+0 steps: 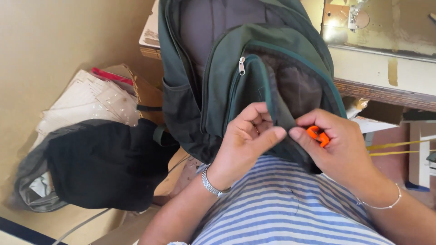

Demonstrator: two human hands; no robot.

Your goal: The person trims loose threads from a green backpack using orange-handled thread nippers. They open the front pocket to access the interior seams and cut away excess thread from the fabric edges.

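Green backpack (pixel 236 77) hangs off desk (pixel 386 68) edge onto striped shirt (pixel 281 208), front pocket unzipped. Left hand (pixel 243 143) — grip closed, pinching pocket's open edge. Right hand (pixel 338 145) pinches same edge just beside it, fingers curled round small orange tool (pixel 318 135). Black bag (pixel 95 165) on floor, papers (pixel 91 100) behind.

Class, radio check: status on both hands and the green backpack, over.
Left hand pinching the open pocket edge of the green backpack. Right hand pinching the same edge, small orange tool in its fingers. Nothing blocking the pocket.
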